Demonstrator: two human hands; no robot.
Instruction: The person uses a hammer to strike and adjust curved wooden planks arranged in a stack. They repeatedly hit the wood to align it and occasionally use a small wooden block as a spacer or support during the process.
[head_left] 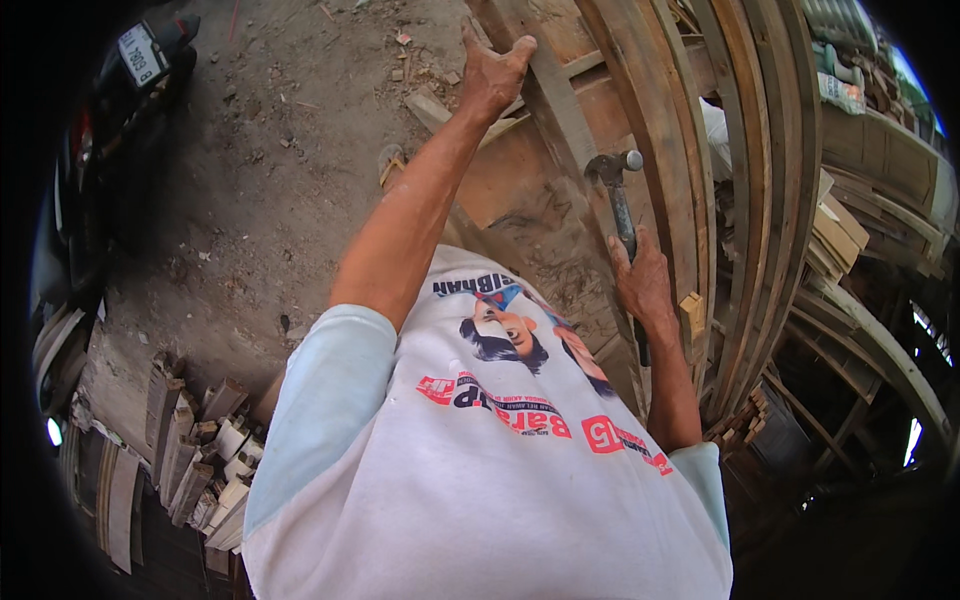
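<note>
1. Head view first: the hammer (pixel 620 212) is the thing to look at, so I'll place everything off that. Its metal head points away from the wearer, round face toward the right.
2. Right hand (pixel 645 282) is wrapped around the hammer's handle, fingers closed, with the butt end poking out below the fist.
3. Left hand (pixel 494 75) is up and left of the hammer, at the edge of a long plank (pixel 556 98). Thumb and a finger are spread apart; can't tell if it's actually gripping the wood.
4. That plank runs right past the hammer. Can't tell if the hammer head touches it.
5. Just right of the hammer, more long wooden beams (pixel 655 125) stand side by side.
6. Left of the hammer there's a brown panel (pixel 512 170), then dirt ground (pixel 285 150).
7. Well down-left of the hammer: a pile of wood offcuts (pixel 190 455).
8. Below the hammer: the wearer's printed white shirt (pixel 480 510).
</note>
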